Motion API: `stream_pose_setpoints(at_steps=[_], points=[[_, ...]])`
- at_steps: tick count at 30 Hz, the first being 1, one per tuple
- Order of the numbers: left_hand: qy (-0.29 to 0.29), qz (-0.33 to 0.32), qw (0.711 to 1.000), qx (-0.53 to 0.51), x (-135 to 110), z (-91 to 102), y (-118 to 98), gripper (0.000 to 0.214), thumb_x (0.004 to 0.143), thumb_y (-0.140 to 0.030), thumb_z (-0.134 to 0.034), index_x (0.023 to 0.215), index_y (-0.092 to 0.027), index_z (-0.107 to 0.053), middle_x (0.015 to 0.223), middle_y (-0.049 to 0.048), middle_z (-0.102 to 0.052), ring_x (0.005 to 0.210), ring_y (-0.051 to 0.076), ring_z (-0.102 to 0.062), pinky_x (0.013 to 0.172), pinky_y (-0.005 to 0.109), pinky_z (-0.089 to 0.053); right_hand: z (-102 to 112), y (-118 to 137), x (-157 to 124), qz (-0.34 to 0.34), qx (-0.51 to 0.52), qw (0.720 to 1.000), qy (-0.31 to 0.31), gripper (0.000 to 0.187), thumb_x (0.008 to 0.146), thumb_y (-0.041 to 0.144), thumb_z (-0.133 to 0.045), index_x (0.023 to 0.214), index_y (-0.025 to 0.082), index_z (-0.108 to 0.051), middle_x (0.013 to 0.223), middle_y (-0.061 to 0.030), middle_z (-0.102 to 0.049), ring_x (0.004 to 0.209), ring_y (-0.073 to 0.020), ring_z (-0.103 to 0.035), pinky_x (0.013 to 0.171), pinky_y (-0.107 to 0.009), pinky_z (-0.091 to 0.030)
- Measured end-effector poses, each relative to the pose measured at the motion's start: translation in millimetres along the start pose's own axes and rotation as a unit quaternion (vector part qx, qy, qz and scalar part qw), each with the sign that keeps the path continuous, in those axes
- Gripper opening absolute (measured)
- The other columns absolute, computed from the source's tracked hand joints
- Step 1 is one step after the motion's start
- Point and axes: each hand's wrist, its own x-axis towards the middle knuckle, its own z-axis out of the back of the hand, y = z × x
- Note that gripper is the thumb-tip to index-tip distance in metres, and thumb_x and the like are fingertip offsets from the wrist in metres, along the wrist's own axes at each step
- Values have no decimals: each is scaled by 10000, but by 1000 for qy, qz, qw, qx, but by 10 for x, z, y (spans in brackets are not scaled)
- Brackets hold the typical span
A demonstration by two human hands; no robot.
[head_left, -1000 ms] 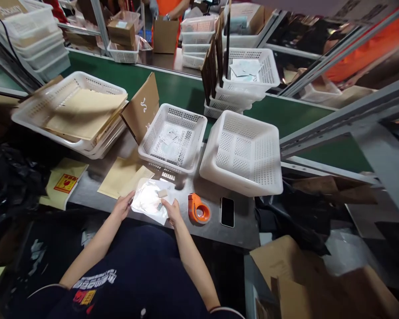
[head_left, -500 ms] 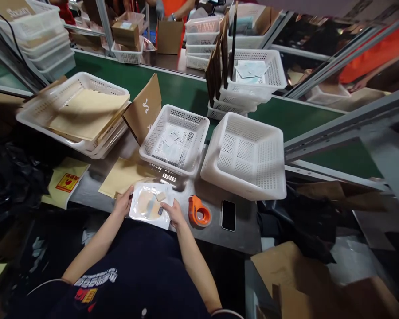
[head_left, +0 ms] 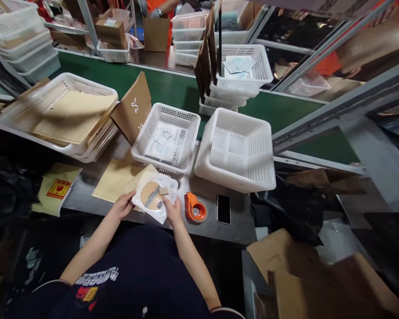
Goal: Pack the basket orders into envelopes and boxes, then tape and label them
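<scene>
Both my hands hold a clear plastic pouch (head_left: 154, 195) just above the near edge of the grey worktable (head_left: 239, 221). Inside it sit a tan disc and a few small parts. My left hand (head_left: 122, 205) grips the pouch's left edge, and my right hand (head_left: 173, 210) pinches its lower right edge. Tan padded envelopes (head_left: 115, 179) lie flat under and left of the pouch. An orange tape dispenser (head_left: 194, 207) rests just right of my right hand.
A black phone (head_left: 223, 208) lies right of the dispenser. Behind stand a white basket with pouches (head_left: 166, 138), an empty white basket (head_left: 237, 150) and a wide basket of envelopes (head_left: 58, 115). A green conveyor belt (head_left: 173, 91) runs beyond. Cardboard boxes (head_left: 306, 279) sit lower right.
The pouch has been turned and lifted slightly in both hands, so the tan disc inside now shows clearly. The view shifted a little to the right.
</scene>
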Motion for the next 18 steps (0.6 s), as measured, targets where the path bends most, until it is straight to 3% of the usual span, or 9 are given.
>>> stream_pose_setpoints(at_steps=[3,7,10,13,16,18], points=[[4,5,1000,5,-8,-50,31,280,641,-257,-940,727,-134,-704,553,-32,-613,458,73,-517,446,176,-403,28,-34,-13,11,7,999,-45,391,736,434,-774,1036,191,-710,1025,-91,-800,931,-262,-739,883,-408,-599],[-4,-36,999,22,-104,-24,79,382,530,-308,-994,630,-139,-666,519,-53,-561,452,50,-452,434,160,-348,60,-21,-10,19,15,996,-87,392,756,433,-749,1066,199,-697,1052,-89,-798,953,-260,-740,899,-417,-599],[-14,-67,997,39,-184,41,86,382,521,-353,-998,646,-126,-718,526,-22,-596,464,64,-473,448,176,-366,61,30,-6,22,18,996,-82,390,734,428,-778,1032,185,-714,1024,-104,-801,946,-279,-738,881,-428,-602],[-24,-102,994,41,-214,70,63,396,557,-423,-979,724,-129,-772,667,43,-711,555,113,-588,523,212,-463,38,94,-4,21,27,997,-62,396,725,442,-805,1018,187,-731,1028,-104,-806,951,-292,-742,897,-450,-599],[-27,-138,990,23,-194,31,29,426,582,-462,-966,810,-144,-796,789,63,-760,665,150,-661,619,244,-527,-9,144,-8,14,39,998,-42,388,720,440,-820,1010,196,-736,1021,-88,-809,938,-282,-745,898,-443,-600],[-27,-157,987,9,-176,-15,10,410,600,-456,-964,805,-148,-788,752,50,-749,667,154,-659,640,256,-530,-44,173,-11,7,47,998,-36,387,711,431,-826,1000,192,-731,1000,-85,-807,905,-272,-745,871,-430,-603]])
